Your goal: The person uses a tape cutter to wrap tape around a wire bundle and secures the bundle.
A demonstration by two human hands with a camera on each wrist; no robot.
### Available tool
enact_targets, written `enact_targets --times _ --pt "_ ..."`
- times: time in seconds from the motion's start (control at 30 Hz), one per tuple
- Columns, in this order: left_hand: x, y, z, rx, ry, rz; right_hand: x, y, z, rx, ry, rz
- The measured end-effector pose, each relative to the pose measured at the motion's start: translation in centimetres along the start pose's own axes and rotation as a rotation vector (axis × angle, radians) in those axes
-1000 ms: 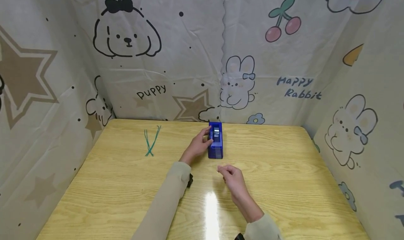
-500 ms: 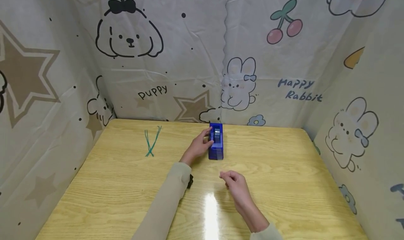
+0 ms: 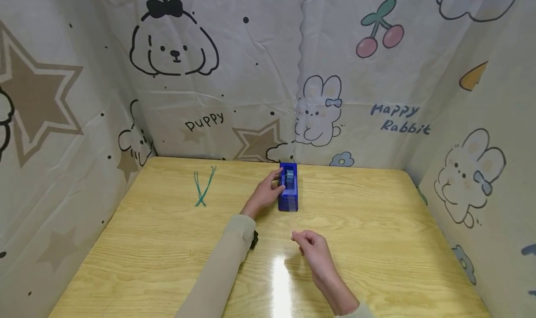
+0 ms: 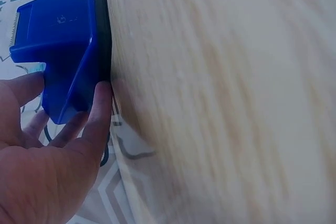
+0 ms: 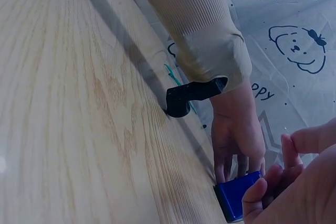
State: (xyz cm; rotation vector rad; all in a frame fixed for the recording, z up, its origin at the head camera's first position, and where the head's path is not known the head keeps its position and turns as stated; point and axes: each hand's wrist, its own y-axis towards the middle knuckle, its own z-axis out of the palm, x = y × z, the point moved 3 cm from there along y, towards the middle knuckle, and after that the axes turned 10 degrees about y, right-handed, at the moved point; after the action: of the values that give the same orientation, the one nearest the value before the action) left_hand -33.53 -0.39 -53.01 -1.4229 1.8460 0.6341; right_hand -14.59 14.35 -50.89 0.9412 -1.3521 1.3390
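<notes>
Well to the left of my left fingers (image 4: 100, 114), a few thin green strings (image 3: 202, 198) lie crossed near their lower ends on the pale wood-grain table (image 3: 398, 243). Behind my left fingers, my beige sleeve (image 3: 217, 267) reaches toward me, with a small black device (image 3: 254, 240) at the cuff. Those fingers are bent around the narrower, far part of a blue tape dispenser (image 3: 289, 199), gripping it from its left side, their tips against the plastic. It stands lengthwise near the far edge of the table, its wider front end pointing back toward me. Between its side walls, just right of my left fingertips, sits a greyish, shiny roll of tape (image 3: 289, 177); only its upper part shows. The dispenser's body is glossy, deep blue and slightly scuffed, with a dark base and a toothed metal cutter (image 4: 14, 29) along the front edge. Nearer to me and a little right of that front end, my right fingers (image 3: 307, 236) are drawn narrow, thumb and forefinger tip to tip; I cannot tell whether anything thin is pinched there. Beyond both sets of fingers hangs a cloth (image 3: 255, 43) printed with puppies, rabbits and stars.
</notes>
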Motion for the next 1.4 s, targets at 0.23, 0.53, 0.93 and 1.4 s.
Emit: enact_targets --times 0.23,0.53,0.93,1.4 --pt "-0.2 0.1 0.0 -0.024 0.003 -0.001 0.2 -0.1 0.0 0.001 0.018 -0.009" --pt "-0.2 0.2 0.0 -0.026 -0.004 0.0 -0.1 -0.7 -0.2 0.008 0.007 0.007" --pt "0.0 0.0 -0.1 -0.01 -0.013 0.018 -0.9 -1.8 -0.4 0.005 0.002 0.055" --pt "-0.1 -0.2 -0.1 -0.004 -0.009 0.003 -1.5 -3.5 -0.4 0.004 0.022 0.076"
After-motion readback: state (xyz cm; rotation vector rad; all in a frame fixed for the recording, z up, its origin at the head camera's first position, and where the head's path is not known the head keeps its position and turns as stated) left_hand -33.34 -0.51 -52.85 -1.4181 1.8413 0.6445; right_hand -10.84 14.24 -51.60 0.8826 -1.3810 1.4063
